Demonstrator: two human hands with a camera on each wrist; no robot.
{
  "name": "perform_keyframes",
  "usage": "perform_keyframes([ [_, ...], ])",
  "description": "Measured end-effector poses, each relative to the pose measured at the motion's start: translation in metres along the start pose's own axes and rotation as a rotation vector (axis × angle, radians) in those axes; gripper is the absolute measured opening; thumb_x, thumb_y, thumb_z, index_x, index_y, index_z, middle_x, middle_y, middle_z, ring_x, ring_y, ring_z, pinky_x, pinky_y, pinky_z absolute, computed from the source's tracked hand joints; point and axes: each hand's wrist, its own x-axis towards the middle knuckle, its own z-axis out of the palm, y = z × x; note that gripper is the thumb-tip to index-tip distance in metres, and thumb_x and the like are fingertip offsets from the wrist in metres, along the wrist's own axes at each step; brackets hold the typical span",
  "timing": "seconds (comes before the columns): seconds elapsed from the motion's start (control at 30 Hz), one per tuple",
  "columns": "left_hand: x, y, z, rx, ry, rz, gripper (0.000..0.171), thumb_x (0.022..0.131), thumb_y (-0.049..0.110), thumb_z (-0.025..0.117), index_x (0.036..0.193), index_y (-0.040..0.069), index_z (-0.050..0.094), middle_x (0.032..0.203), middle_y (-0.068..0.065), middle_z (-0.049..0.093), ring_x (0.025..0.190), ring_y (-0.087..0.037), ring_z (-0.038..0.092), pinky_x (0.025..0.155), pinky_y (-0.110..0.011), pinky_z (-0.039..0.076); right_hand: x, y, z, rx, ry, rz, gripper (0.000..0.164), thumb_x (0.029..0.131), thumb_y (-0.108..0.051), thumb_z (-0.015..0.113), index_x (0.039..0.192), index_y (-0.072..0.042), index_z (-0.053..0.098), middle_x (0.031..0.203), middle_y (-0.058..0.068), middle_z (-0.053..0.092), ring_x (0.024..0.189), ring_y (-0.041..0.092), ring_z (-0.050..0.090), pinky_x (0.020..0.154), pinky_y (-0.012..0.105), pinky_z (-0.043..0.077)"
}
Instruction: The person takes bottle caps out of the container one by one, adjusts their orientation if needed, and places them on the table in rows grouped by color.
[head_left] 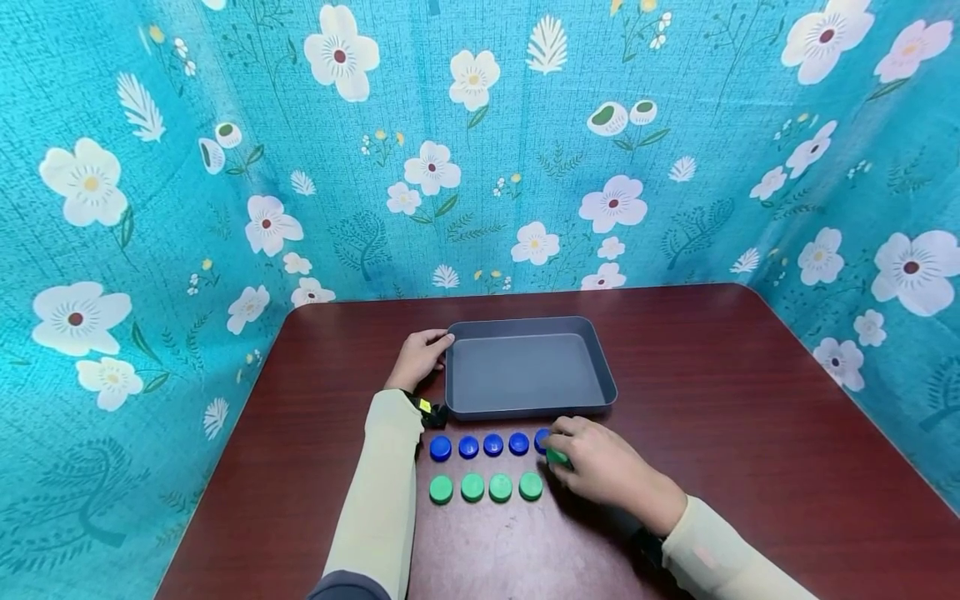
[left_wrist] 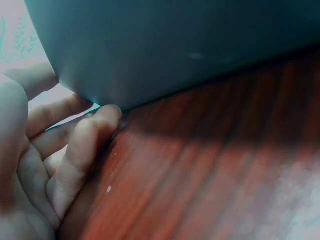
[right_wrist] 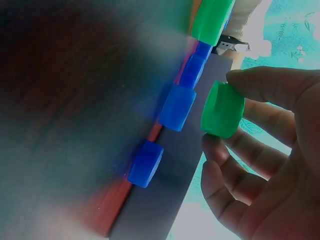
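Observation:
A green bottle cap (right_wrist: 223, 110) is pinched between the thumb and fingers of my right hand (right_wrist: 270, 150), raised off the table. In the head view that hand (head_left: 600, 462) hovers at the right end of two rows of caps. Blue bottle caps (head_left: 492, 444) form the far row, several of them, the rightmost partly hidden by my fingers. Several green caps (head_left: 500, 487) make up the near row. My left hand (head_left: 420, 358) grips the left side of a shallow grey tray (head_left: 456, 375); its fingers (left_wrist: 82, 145) press the outer wall near a corner.
The dark red wooden table (head_left: 697, 358) extends around the tray and caps. A blue flowered cloth (head_left: 480, 208) hangs behind the table and along both sides. A black wrist strap (head_left: 431, 414) on the left arm lies close to the tray's near left corner.

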Motion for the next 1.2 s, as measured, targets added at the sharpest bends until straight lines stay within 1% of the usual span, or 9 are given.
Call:
perform_keyframes([
  [0.17,-0.001,0.001,0.001,0.001,0.004,-0.002,0.039,0.096,0.038,0.062,0.126,0.013,0.066,0.095,-0.008,0.068,0.069,-0.023,0.064,0.062,-0.033,0.055,-0.003,-0.002,0.001,0.006,0.009,0.005,0.015,0.079,-0.014,0.078,0.094,-0.012,0.075,0.088,-0.006,0.055,0.076,0.011,0.053,0.065,0.031,0.050],
  [0.27,-0.001,0.001,0.001,0.001,0.003,-0.002,0.039,0.096,0.038,0.062,0.126,0.013,0.066,0.095,-0.008,0.068,0.069,-0.024,0.064,0.062,-0.034,0.055,-0.004,-0.003,0.002,0.005,-0.001,0.012,0.014,0.080,-0.015,0.077,0.094,-0.013,0.075,0.089,-0.007,0.056,0.077,0.010,0.055,0.066,0.031,0.051],
  [0.53,0.001,0.000,0.000,-0.009,-0.001,0.003,0.041,0.095,0.040,0.063,0.126,0.013,0.066,0.095,-0.008,0.068,0.069,-0.024,0.064,0.062,-0.034,0.055,-0.007,-0.005,0.003,0.013,-0.020,0.016,0.014,0.080,-0.016,0.079,0.094,-0.014,0.075,0.085,-0.008,0.054,0.071,0.007,0.053,0.061,0.029,0.049],
  [0.73,0.000,0.000,0.001,0.007,0.000,-0.006,0.041,0.095,0.040,0.063,0.126,0.013,0.067,0.097,-0.008,0.068,0.070,-0.025,0.064,0.063,-0.034,0.056,-0.010,-0.006,0.003,0.029,-0.060,0.006,0.018,0.080,-0.019,0.079,0.097,-0.014,0.075,0.087,-0.007,0.057,0.071,0.007,0.055,0.061,0.029,0.050],
  [0.9,-0.001,-0.001,0.001,0.019,0.006,-0.016,0.041,0.095,0.040,0.063,0.126,0.014,0.067,0.099,-0.007,0.068,0.069,-0.024,0.064,0.064,-0.033,0.056,-0.012,-0.007,0.004,0.034,-0.085,0.010,0.021,0.079,-0.019,0.079,0.099,-0.014,0.075,0.088,-0.007,0.058,0.071,0.006,0.054,0.060,0.028,0.049],
  [1.2,0.000,0.001,0.001,0.013,0.012,0.005,0.039,0.096,0.038,0.063,0.126,0.013,0.067,0.101,-0.006,0.068,0.068,-0.024,0.064,0.063,-0.034,0.056,-0.011,-0.007,0.003,0.025,-0.126,0.015,0.025,0.078,-0.021,0.080,0.101,-0.013,0.075,0.090,-0.007,0.060,0.074,0.006,0.057,0.062,0.030,0.052],
])
